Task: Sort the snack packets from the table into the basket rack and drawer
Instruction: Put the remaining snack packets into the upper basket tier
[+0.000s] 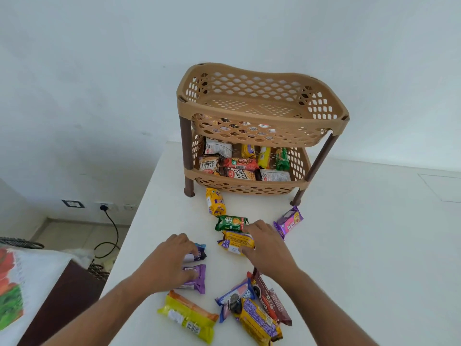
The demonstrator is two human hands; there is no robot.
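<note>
while right hand (264, 245) fingers clamp crinkled yellow packet (237, 242), left hand (169, 260) fingers clamp purple packet (195, 279).

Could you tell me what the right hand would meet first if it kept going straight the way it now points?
The right hand points up-left, toward the rack. Its fingers already touch the yellow packet; just beyond lies the green Good Day packet, probably next, though depth is hard to judge.

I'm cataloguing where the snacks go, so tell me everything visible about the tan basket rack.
The basket rack looks like tan plastic with lattice-cut walls: two tiers joined by dark brown legs. It stands upright at the far end of the white table, by the wall. The top basket appears empty; the lower one holds many snack packets, including salted peanuts. Neither hand touches it.
</note>
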